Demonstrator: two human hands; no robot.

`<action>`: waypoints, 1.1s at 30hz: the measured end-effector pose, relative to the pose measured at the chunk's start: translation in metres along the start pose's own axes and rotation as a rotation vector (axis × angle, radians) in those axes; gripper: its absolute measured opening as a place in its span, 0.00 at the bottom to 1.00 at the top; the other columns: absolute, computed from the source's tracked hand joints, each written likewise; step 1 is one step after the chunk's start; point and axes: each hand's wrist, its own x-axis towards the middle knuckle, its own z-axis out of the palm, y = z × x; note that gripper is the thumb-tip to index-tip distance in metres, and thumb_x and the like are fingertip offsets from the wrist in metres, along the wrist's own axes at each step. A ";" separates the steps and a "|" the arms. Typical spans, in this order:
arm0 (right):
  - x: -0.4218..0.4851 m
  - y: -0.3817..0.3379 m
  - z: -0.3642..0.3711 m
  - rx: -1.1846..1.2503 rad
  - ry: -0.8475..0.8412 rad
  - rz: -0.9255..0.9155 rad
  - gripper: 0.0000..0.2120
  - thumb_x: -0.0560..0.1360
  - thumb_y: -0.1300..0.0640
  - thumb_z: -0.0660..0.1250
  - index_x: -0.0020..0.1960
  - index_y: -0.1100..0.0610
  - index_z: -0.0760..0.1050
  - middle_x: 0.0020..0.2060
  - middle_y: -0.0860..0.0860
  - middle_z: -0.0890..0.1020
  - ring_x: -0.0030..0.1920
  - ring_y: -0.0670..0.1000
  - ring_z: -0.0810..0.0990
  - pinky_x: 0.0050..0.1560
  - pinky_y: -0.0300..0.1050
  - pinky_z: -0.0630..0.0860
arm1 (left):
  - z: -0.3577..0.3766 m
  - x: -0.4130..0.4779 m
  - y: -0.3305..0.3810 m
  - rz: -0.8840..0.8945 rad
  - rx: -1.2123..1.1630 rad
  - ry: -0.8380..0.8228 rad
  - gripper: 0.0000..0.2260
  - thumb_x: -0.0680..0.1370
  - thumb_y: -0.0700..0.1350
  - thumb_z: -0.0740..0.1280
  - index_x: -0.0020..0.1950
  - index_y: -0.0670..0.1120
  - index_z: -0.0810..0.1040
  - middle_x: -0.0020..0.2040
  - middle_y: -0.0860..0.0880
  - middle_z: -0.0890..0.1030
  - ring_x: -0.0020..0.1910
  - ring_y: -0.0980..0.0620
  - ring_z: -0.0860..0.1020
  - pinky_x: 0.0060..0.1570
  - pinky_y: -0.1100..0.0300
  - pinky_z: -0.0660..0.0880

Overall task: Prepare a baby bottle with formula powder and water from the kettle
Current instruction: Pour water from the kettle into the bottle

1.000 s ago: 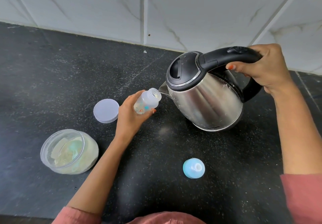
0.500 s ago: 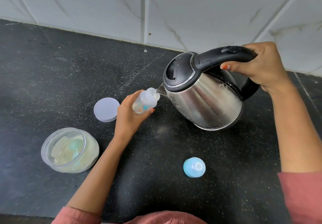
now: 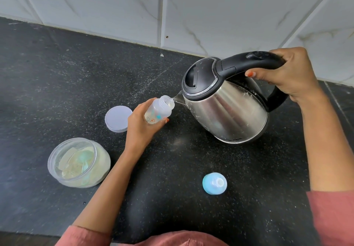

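At centre frame the left hand (image 3: 140,125) grips the bottle (image 3: 158,110), fingers and thumb wrapped round its lower half, tilting its open neck toward the right. The right hand (image 3: 285,73), at upper right, is clenched round the black handle of the kettle (image 3: 226,108), which is tipped leftward above the counter (image 3: 57,69) so its spout sits at the bottle mouth; a thin stream of water runs between them. A round lid (image 3: 117,118) lies flat just left of the left hand. At lower left stands the open jar (image 3: 78,162) of pale powder with a scoop (image 3: 84,159) inside. The blue teat cap (image 3: 214,183) rests at lower centre, well apart from the bottle.
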 end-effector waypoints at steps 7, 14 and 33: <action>-0.003 0.003 0.000 -0.017 -0.020 -0.001 0.21 0.57 0.48 0.74 0.44 0.60 0.78 0.23 0.36 0.77 0.25 0.37 0.73 0.27 0.28 0.66 | 0.001 0.002 0.000 0.002 0.014 0.016 0.26 0.66 0.40 0.77 0.62 0.46 0.75 0.53 0.55 0.74 0.52 0.57 0.71 0.50 0.72 0.63; -0.001 0.002 0.000 -0.012 -0.022 -0.010 0.22 0.57 0.45 0.77 0.42 0.60 0.78 0.22 0.37 0.77 0.24 0.38 0.72 0.26 0.28 0.65 | 0.003 0.003 0.000 0.000 0.026 0.016 0.26 0.66 0.40 0.77 0.62 0.46 0.74 0.57 0.50 0.77 0.52 0.58 0.70 0.50 0.73 0.62; -0.003 -0.009 0.002 0.050 -0.059 -0.001 0.09 0.55 0.44 0.77 0.29 0.42 0.78 0.21 0.37 0.76 0.23 0.38 0.71 0.25 0.27 0.63 | 0.007 0.006 -0.001 -0.004 0.033 0.028 0.26 0.66 0.40 0.77 0.62 0.46 0.74 0.59 0.48 0.77 0.53 0.58 0.70 0.53 0.70 0.63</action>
